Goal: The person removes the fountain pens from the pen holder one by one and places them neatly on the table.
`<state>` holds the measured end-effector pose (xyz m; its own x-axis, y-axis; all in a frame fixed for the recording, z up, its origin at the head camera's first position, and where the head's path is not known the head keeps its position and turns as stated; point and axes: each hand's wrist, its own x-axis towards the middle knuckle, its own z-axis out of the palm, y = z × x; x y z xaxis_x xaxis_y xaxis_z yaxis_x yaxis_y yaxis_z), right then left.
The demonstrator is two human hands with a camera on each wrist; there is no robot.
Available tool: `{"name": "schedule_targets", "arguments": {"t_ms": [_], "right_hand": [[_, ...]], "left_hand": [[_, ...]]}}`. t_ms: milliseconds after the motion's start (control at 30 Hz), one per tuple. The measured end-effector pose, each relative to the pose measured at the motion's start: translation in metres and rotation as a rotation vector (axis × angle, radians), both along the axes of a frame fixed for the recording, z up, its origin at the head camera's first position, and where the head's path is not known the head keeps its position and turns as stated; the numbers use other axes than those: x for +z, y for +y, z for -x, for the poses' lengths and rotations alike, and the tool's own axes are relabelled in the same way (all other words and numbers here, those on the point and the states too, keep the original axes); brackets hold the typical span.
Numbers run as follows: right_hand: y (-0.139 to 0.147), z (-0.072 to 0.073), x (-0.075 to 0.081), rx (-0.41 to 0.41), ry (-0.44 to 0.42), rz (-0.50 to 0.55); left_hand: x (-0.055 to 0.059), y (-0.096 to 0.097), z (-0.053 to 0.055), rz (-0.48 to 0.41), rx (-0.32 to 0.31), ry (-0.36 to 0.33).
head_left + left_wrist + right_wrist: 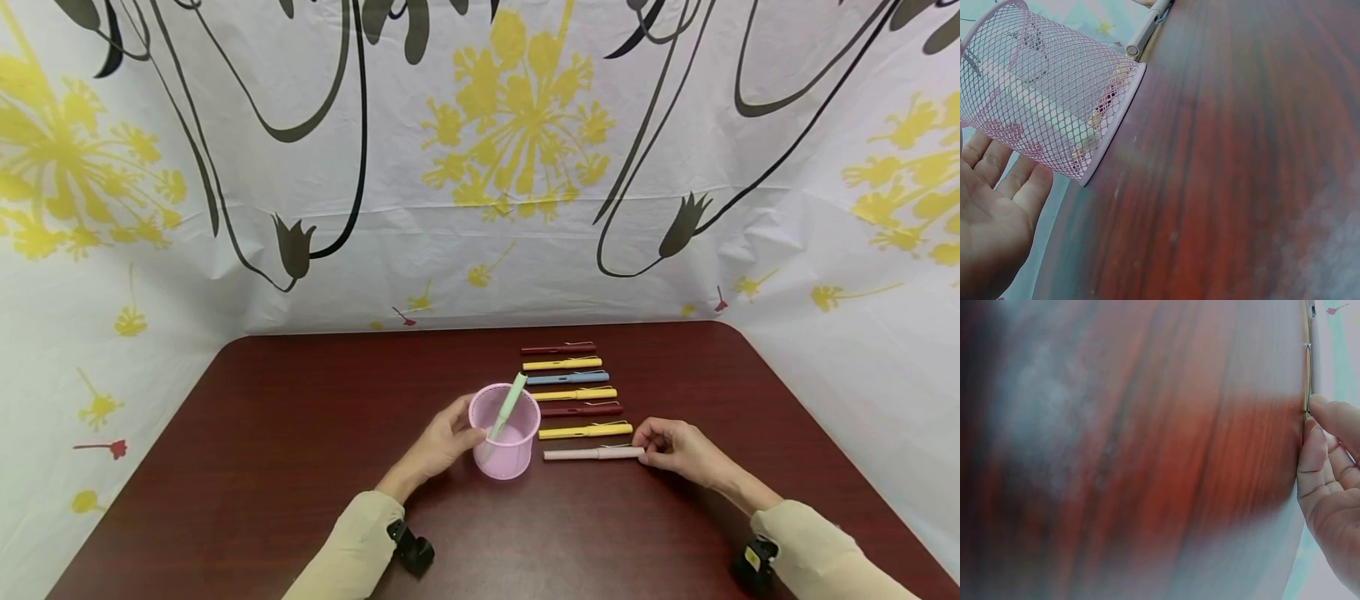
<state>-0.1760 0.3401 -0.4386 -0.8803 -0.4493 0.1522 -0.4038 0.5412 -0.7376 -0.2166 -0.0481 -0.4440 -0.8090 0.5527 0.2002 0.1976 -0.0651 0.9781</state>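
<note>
A pink mesh pen cup [504, 462] stands upright on the table, and a light green pen [511, 403] leans inside it. My left hand [437, 447] holds the cup from its left side, thumb at the front; in the left wrist view several fingers [999, 164] reach behind the mesh. To the right of the cup lies a pale pinkish-white pen [588, 454], nearest in a column of pens. My right hand [681, 451] pinches that pen's right end between thumb and fingers. The right wrist view shows the thumb and fingertips meeting at the pen's end.
Beyond the pale pen lie a yellow pen [585, 431], a dark red pen [581, 411] and several more in yellow, blue and dark red, roughly parallel. The dark brown table [300, 417] ends at a flower-patterned cloth [480, 275] behind.
</note>
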Motion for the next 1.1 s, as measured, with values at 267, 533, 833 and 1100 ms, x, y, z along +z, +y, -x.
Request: {"name": "schedule_targets", "arguments": {"t_ms": [267,533,833,1100], "right_hand": [[0.0003,0.0001,-0.0001,0.000,-0.005,-0.002],[-0.0001,0.0004,-0.0012,0.015,0.022,0.004],[-0.0008,0.0002,-0.0017,0.016,0.033,0.003],[-0.0007,0.0002,-0.0015,0.011,0.039,-0.008]], "left_hand": [[0.0003,0.0001,0.0003,0.008,0.003,0.004],[-0.0002,0.0006,0.0008,0.011,0.004,-0.005],[-0.0010,0.0008,0.0009,0.017,0.010,-0.011],[-0.0010,0.0002,0.0006,0.005,0.003,-0.003]]}}
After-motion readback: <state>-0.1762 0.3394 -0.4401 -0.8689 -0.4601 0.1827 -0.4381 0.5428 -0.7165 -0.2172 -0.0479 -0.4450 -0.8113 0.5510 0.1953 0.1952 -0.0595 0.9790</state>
